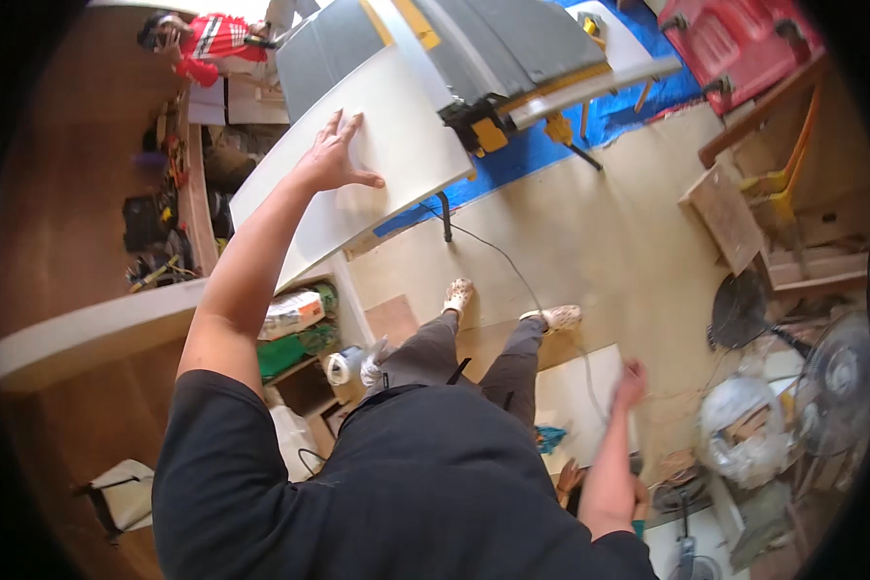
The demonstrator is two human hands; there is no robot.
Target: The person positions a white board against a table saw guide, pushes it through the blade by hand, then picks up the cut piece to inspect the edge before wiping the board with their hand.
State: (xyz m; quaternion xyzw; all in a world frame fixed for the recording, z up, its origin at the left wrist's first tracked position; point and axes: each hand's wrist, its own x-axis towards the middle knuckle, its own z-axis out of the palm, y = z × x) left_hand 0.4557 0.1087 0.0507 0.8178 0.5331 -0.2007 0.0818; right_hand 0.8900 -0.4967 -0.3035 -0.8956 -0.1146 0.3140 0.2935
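Note:
My left hand (338, 159) lies with its fingers spread on a large white panel (396, 126). The panel sits against a dark grey table saw (512, 48) with yellow trim and a metal rail across its top. At the saw's front edge is a black and yellow fitting (478, 126). My right hand (631, 384) hangs low on the right, fingers curled closed, and nothing shows in it. A thin dark cord (512, 266) runs over the floor and passes beside that hand. Below it lies a white board (580, 391).
A person in a red shirt (224, 39) is at the far left. Another person's hand (568, 478) shows behind my right side. A blue sheet (512, 169) lies under the saw. Fans (836, 382), a clear plastic bag (744, 425) and wood pieces (725, 217) crowd the right; shelves (304, 372) stand left.

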